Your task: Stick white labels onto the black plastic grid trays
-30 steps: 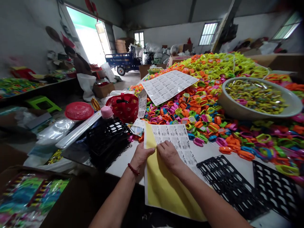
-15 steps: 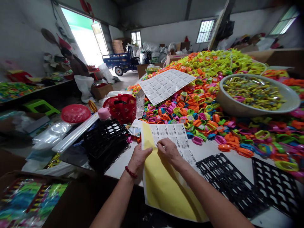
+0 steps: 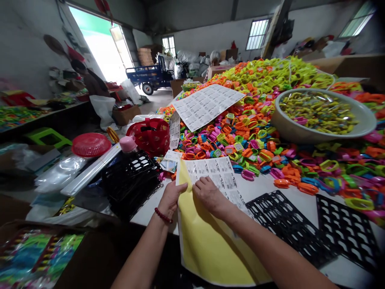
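Observation:
A sheet of printed labels (image 3: 221, 170) lies on the table, its yellow backing paper (image 3: 215, 249) turned toward me and hanging past the table edge. My left hand (image 3: 170, 199), with a dark red bead bracelet (image 3: 164, 216) at the wrist, pinches the left margin of this sheet, thumb on the yellow side. Bent over the line where yellow meets printed labels, my right hand (image 3: 210, 196) keeps its fingers together on the sheet. Its fingertips are partly hidden. Behind, many colourful plastic toy watches (image 3: 240, 140) are heaped, and another label sheet (image 3: 207, 105) rests on them.
Black plastic trays with cut-outs (image 3: 288, 224) lie at right; more black trays (image 3: 129, 180) are stacked left. A large bowl (image 3: 319, 136) sits among the watches. A red basket (image 3: 150, 138), a pink-capped bottle (image 3: 128, 144) and a carton (image 3: 99, 257) stand leftward.
My right hand has shifted slightly left along the sheet, its fingers now flatter against it. My left hand still grips the margin. The whole view has moved a little.

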The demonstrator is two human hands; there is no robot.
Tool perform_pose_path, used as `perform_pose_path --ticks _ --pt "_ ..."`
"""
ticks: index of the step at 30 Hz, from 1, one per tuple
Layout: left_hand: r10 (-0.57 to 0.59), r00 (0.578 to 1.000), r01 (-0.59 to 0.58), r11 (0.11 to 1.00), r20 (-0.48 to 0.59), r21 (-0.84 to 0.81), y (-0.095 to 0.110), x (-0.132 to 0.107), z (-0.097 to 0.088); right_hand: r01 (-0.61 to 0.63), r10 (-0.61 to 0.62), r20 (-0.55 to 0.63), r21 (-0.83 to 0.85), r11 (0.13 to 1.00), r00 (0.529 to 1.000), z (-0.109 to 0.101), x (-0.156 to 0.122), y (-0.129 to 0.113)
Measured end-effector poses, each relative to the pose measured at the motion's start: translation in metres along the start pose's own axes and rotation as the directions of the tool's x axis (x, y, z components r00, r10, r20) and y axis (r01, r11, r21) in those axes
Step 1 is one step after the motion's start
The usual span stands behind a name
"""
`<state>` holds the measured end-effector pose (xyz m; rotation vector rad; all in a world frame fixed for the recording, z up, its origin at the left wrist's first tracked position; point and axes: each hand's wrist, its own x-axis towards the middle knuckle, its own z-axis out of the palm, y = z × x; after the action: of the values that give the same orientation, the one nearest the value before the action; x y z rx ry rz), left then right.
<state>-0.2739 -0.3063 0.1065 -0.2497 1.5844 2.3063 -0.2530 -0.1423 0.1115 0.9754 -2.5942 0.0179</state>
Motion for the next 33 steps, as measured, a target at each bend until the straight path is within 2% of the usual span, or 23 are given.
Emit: perform_pose_path --ticks 5,11,16,19,23,27,30,33 --pt "0.034 0.999 -0.033 0.998 -0.023 0.045 0.0 0.001 0.003 -0.012 0.012 -0.044 -0.006 1.0 0.999 0.008 0.0 0.001" --pt "0.061 0.998 -0.057 0.993 -0.035 0.101 0.0 0.002 0.002 -0.171 0.221 -0.177 0.26 0.95 0.959 0.035 0.001 0.01" --pt "0.047 0.998 -0.043 0.995 -0.034 0.095 0.003 0.001 -0.002 -0.141 0.215 -0.173 0.358 0.923 0.961 0.035 -0.002 0.017" --pt "0.034 0.999 -0.034 0.996 0.005 0.078 0.004 0.002 -0.003 -0.104 0.148 -0.13 0.3 0.948 0.98 0.024 -0.003 0.016" --pt "0.032 0.997 -0.034 0.999 0.064 0.029 0.002 0.002 -0.002 -0.046 0.05 -0.053 0.08 0.996 0.997 0.01 -0.003 0.009" --pt "0.053 0.997 -0.055 0.998 0.059 0.029 0.002 0.0 0.001 -0.042 0.044 -0.074 0.025 0.999 0.996 0.013 -0.001 0.005" --pt "0.073 0.996 -0.075 0.996 0.044 0.042 0.004 -0.002 0.004 -0.134 0.168 -0.124 0.242 0.961 0.978 0.023 0.0 0.008" --pt "0.064 0.997 -0.066 0.995 0.032 0.072 0.006 -0.004 0.005 -0.231 0.325 -0.121 0.479 0.847 0.938 0.032 0.003 0.012"
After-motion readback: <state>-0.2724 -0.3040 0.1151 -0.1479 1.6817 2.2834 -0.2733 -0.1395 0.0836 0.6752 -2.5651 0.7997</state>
